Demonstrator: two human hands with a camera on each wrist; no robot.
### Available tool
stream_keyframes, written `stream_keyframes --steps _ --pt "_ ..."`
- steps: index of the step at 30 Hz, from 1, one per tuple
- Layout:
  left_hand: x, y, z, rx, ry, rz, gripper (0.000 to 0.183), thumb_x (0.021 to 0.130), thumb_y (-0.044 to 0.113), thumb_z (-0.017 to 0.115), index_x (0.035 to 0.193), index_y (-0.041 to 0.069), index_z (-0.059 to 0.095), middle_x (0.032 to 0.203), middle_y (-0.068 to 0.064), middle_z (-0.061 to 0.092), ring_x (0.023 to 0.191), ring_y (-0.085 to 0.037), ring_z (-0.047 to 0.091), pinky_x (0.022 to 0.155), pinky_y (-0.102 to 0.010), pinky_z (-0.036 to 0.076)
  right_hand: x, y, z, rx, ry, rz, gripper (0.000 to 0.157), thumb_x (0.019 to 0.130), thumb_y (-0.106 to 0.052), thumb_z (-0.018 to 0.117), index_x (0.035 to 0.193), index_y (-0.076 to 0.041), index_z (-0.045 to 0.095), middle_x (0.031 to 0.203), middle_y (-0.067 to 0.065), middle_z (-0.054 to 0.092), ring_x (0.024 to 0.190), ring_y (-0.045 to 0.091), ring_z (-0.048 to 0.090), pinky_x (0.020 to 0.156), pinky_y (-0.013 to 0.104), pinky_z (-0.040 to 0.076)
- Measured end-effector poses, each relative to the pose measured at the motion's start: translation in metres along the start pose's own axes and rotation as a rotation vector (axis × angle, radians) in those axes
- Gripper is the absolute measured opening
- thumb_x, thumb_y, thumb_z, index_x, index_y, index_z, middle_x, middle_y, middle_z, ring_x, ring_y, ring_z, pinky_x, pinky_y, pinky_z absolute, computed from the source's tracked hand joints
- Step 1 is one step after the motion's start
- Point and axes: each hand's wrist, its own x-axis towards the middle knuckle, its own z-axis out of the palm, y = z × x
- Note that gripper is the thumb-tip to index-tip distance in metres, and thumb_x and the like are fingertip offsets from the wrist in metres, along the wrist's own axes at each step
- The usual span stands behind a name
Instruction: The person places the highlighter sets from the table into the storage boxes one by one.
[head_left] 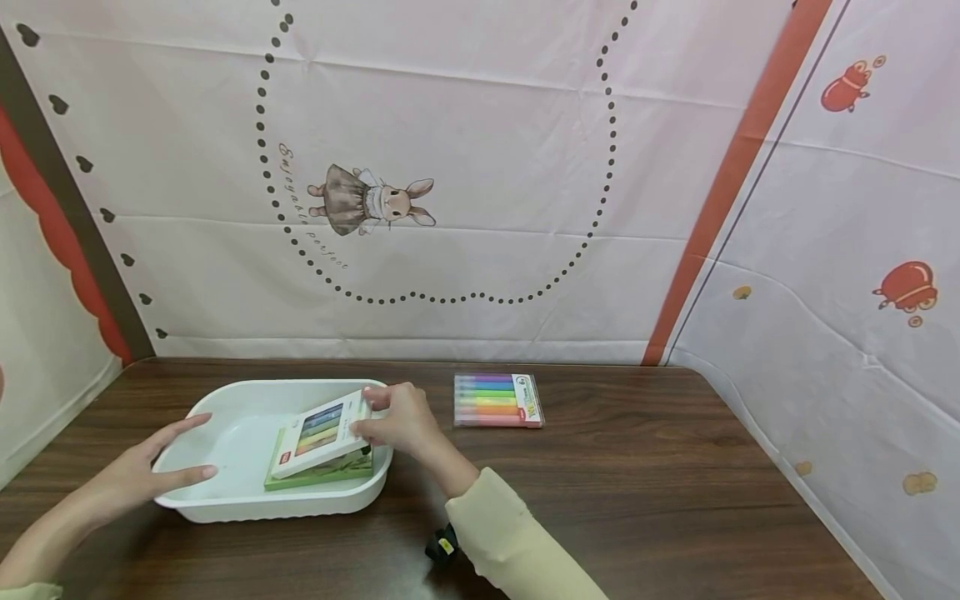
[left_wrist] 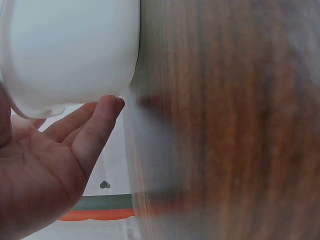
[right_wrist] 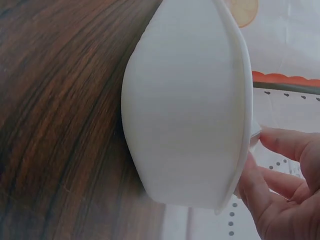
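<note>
A white plastic basin stands at the left of the table. My left hand holds its left end, thumb and index finger reaching over the rim; in the left wrist view other fingers lie outside, below the rim. With thumb and fingers, my right hand pinches the right end of a white box of coloured sticks, whose window shows a row of colours. The box lies tilted inside the basin, over a flat green illustrated pack that it partly covers. In the right wrist view the basin wall hides most of the box.
A clear pack of rainbow-coloured markers lies on the dark wooden table, right of the basin. Beside the right sleeve is a small black device with a yellow label. A printed cloth hangs behind the table and along its sides.
</note>
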Motion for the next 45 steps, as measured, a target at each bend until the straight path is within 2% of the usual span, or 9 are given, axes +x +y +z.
stream_keyframes --steps 4,5,7,13,19,30,38,45 --pt "0.000 -0.001 0.001 -0.002 0.009 0.012 0.079 0.087 0.032 0.060 0.145 0.006 0.012 0.137 -0.042 0.015 0.118 -0.058 0.021 0.082 -0.067 0.028 -0.002 -0.001 -0.003 -0.228 0.053 -0.089 0.034 0.072 -0.016 0.077 0.103 -0.006 0.069 0.098 0.006 0.069 0.090 0.011 0.064 0.066 0.016 0.050" --pt "-0.001 -0.001 0.001 -0.001 0.011 0.013 0.079 0.087 0.032 0.060 0.145 0.006 0.012 0.137 -0.042 0.015 0.118 -0.058 0.021 0.082 -0.067 0.028 -0.003 -0.001 -0.003 -0.264 0.064 -0.106 0.033 0.071 -0.017 0.077 0.102 -0.006 0.070 0.096 0.005 0.070 0.093 0.011 0.063 0.067 0.015 0.049" --pt "0.000 -0.001 0.001 0.001 0.010 0.012 0.079 0.087 0.032 0.060 0.145 0.006 0.012 0.137 -0.042 0.015 0.118 -0.059 0.021 0.081 -0.067 0.028 -0.003 -0.001 -0.004 -0.273 0.067 -0.116 0.031 0.072 -0.016 0.077 0.100 -0.006 0.071 0.091 0.004 0.071 0.088 0.011 0.064 0.065 0.015 0.049" --pt "0.001 -0.001 0.000 -0.005 -0.012 -0.013 0.079 0.088 0.033 0.059 0.145 0.005 0.012 0.137 -0.042 0.012 0.118 -0.061 0.019 0.080 -0.070 0.027 -0.003 0.000 -0.006 -0.211 0.042 -0.112 0.027 0.073 -0.015 0.075 0.098 -0.007 0.071 0.080 0.003 0.071 0.073 0.006 0.065 0.057 0.014 0.048" --pt "0.000 0.002 -0.001 0.009 -0.007 -0.008 0.079 0.088 0.033 0.058 0.144 0.004 0.012 0.136 -0.043 0.013 0.117 -0.061 0.020 0.080 -0.069 0.028 -0.002 0.001 -0.008 -0.148 0.009 -0.072 0.028 0.073 -0.016 0.076 0.100 -0.009 0.071 0.082 0.001 0.071 0.078 0.006 0.065 0.063 0.016 0.050" --pt "-0.001 0.007 -0.001 0.013 -0.004 -0.004 0.078 0.088 0.032 0.058 0.143 0.001 0.012 0.136 -0.044 0.013 0.117 -0.061 0.020 0.081 -0.069 0.027 0.000 0.006 -0.015 0.019 -0.086 -0.035 0.031 0.073 -0.016 0.077 0.102 -0.011 0.070 0.086 0.000 0.070 0.078 0.005 0.063 0.063 0.020 0.051" --pt "-0.001 0.006 -0.001 0.000 -0.004 0.007 0.078 0.088 0.030 0.058 0.143 0.001 0.012 0.136 -0.044 0.013 0.117 -0.063 0.018 0.081 -0.070 0.026 0.001 0.011 -0.021 0.218 -0.177 0.013 0.032 0.074 -0.008 0.075 0.105 -0.006 0.068 0.096 0.009 0.069 0.078 0.008 0.064 0.065 0.025 0.053" --pt "0.000 0.005 -0.001 0.007 -0.008 -0.007 0.079 0.088 0.032 0.058 0.144 0.002 0.011 0.136 -0.044 0.013 0.116 -0.062 0.019 0.080 -0.069 0.028 0.000 0.014 -0.025 0.299 -0.207 0.011 0.035 0.075 -0.006 0.073 0.109 -0.004 0.066 0.093 0.008 0.069 0.079 0.009 0.064 0.066 0.028 0.054"
